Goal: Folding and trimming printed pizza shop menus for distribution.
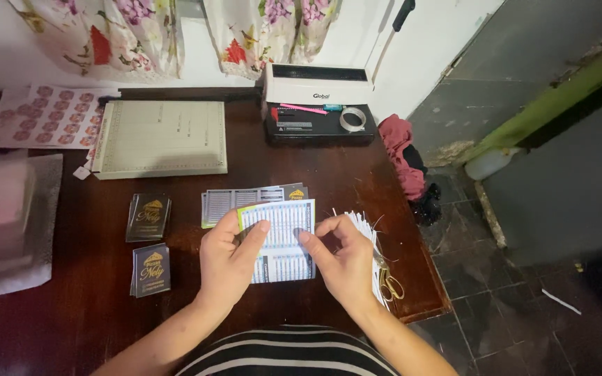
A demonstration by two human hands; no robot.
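Head view looks down on both hands pinching a small printed card [281, 240] over the dark wooden surface [92, 306]. Left hand [226, 256] grips its 9 o'clock edge, right hand [343, 261] its 3 o'clock edge. Squaring the card would likely go best with light fingertip pressure, edges kept flush. It is pale, gridded with tiny rows. Similar cards [245, 200] lie at 12 o'clock; white strips [371, 240] and scissors [389, 283] at 3 o'clock.

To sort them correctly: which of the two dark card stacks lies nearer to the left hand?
The lower dark card stack, closest to the left hand; the other lies farther up.
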